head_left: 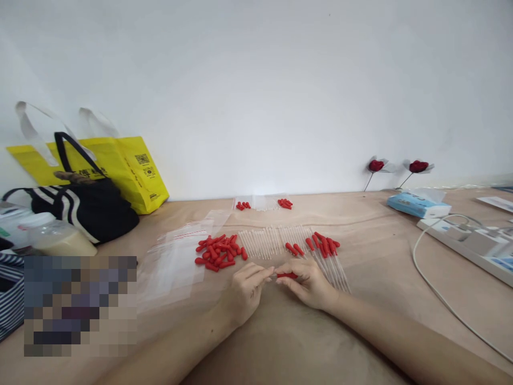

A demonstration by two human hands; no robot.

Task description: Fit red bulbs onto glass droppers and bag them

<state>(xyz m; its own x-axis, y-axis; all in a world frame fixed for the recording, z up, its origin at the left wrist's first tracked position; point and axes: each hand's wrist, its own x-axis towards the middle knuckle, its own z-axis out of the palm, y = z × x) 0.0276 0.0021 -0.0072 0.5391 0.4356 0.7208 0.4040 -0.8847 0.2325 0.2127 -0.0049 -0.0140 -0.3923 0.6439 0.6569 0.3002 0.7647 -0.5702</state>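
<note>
My left hand (249,289) pinches a thin clear dropper tube, mostly covered by its fingers. Facing it, my right hand (306,283) grips a red rubber dropper bulb (287,275) at the tube's end; how far the two are joined I cannot tell. Just beyond the hands lies a row of bare dropper tubes (262,242). Left of that row is a heap of loose red bulbs (216,250). Behind and beside my right hand, several droppers with red bulbs on their tubes (326,246) lie side by side.
Clear zip bags (180,262) lie at left, near a bottle (56,235), a black bag (92,211) and a yellow bag (140,171). Bagged bulbs (285,203) rest by the wall. Rightward are a tissue pack (417,204), a power strip (468,246) and a cable (428,289).
</note>
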